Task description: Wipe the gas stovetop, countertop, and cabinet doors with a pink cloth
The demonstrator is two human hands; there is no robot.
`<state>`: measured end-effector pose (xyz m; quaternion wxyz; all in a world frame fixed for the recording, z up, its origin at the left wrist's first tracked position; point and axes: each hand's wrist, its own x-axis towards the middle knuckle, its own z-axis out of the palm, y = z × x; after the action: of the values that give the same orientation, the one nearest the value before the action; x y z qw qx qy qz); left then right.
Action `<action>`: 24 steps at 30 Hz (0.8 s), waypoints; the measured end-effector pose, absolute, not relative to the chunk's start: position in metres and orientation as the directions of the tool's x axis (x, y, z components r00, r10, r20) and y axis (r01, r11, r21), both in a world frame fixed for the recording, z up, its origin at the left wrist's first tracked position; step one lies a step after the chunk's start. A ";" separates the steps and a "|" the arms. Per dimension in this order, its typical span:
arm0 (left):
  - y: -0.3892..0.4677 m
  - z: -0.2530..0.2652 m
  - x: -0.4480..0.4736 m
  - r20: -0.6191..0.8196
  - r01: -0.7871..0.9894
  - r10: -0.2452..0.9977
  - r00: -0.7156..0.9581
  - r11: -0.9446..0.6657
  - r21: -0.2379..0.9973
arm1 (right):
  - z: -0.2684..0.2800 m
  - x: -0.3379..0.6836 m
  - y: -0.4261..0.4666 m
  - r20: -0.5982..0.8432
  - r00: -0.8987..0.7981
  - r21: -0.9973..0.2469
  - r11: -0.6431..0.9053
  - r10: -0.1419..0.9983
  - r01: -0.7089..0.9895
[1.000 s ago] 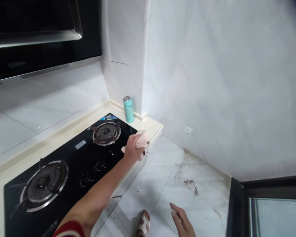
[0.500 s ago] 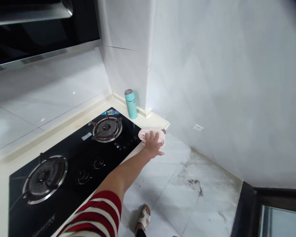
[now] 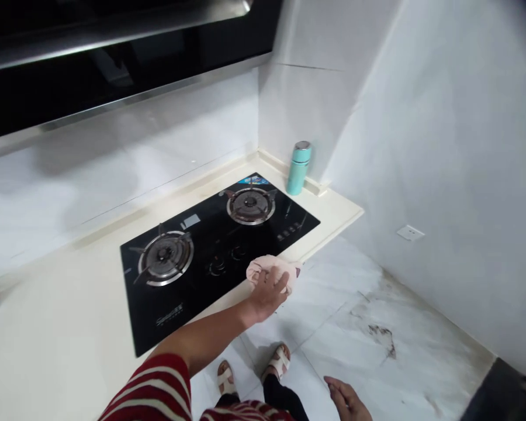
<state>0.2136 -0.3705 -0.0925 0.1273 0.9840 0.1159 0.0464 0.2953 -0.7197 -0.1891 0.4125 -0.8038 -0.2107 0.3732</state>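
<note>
My left hand [image 3: 269, 295] lies over a folded pale pink cloth [image 3: 263, 265], its fingers curled onto it. The cloth rests on the front edge of the cream countertop [image 3: 328, 228], against the near side of the black glass gas hob [image 3: 263, 241]. My right hand [image 3: 347, 399] hangs low at the bottom of the view, away from the counter, with its fingers loosely extended and nothing visible in them. Behind the hob's right end stands a turquoise bottle [image 3: 298, 169], upright in the corner.
A black range hood [image 3: 135, 64] juts out above the hob. Two burners with metal pan supports [image 3: 251, 203] rise from the glass. A wall socket [image 3: 411, 233] sits low on the right wall. The tiled floor [image 3: 333, 327] has dark stains.
My left hand and the cloth have come back along the counter's front edge, from the hob's right corner towards its middle. The view has swung left, and my right hand has come into sight.
</note>
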 end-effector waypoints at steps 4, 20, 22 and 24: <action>-0.387 -0.094 0.108 0.038 0.270 0.285 0.958 -0.937 0.219 | -0.173 0.263 -0.696 -0.364 0.626 -0.820 -0.556 0.690 0.136; -0.450 -0.048 -0.210 0.045 0.618 0.671 0.740 -0.704 0.350 | -0.154 0.171 -0.620 -0.214 0.332 -0.892 -0.322 0.919 0.317; -0.456 -0.038 -0.232 0.060 0.656 0.714 0.697 -0.670 0.349 | -0.150 0.162 -0.610 -0.186 0.310 -0.902 -0.287 0.933 0.323; -0.458 -0.027 -0.247 0.052 0.695 0.767 0.639 -0.605 0.389 | -0.143 0.155 -0.602 -0.166 0.281 -0.904 -0.260 0.945 0.339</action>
<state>-0.2468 -0.4581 -0.0274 0.1691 0.8893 0.4110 0.1074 0.1548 -0.6021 -0.1430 0.3960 -0.6955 -0.4617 0.3825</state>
